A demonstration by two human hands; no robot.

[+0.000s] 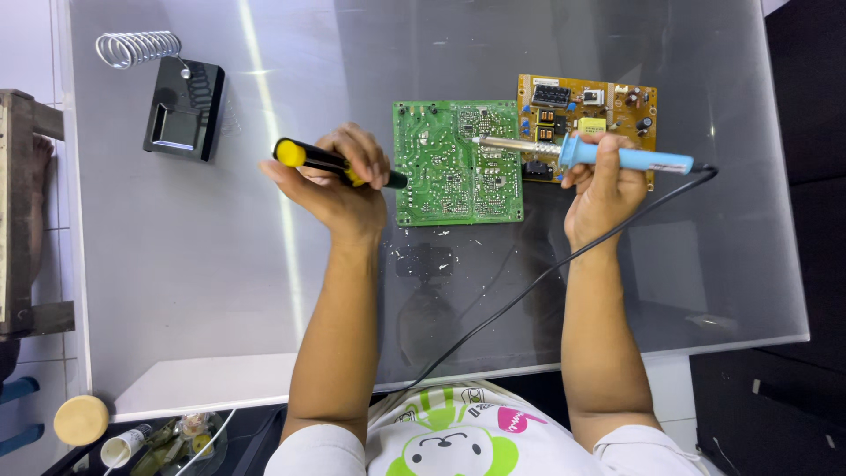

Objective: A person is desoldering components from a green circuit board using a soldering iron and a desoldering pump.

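White sleeves and a printed shirt sit nearest the camera, and from there I follow both forearms out over the glass table point(176, 291). A black cord point(529, 286) runs from the near edge up past the right wrist, slack enough, I judge, not to drag on the tool. My right hand point(604, 189) is closed around the blue handle of a soldering iron point(617, 157), held like a pen so the metal tip reaches left onto the green circuit board point(456, 163), near its upper right part. My left hand point(339, 181) is wrapped round a yellow-and-black screwdriver point(330, 161), its dark shaft touching the board's left edge, probably to steady or pry there. Small pale flecks lie on the glass just below the board. An orange-brown circuit board point(617, 101) lies just beyond, partly behind the iron. Far left stands a black iron stand point(183, 110) with its wire coil, well apart from both hands.
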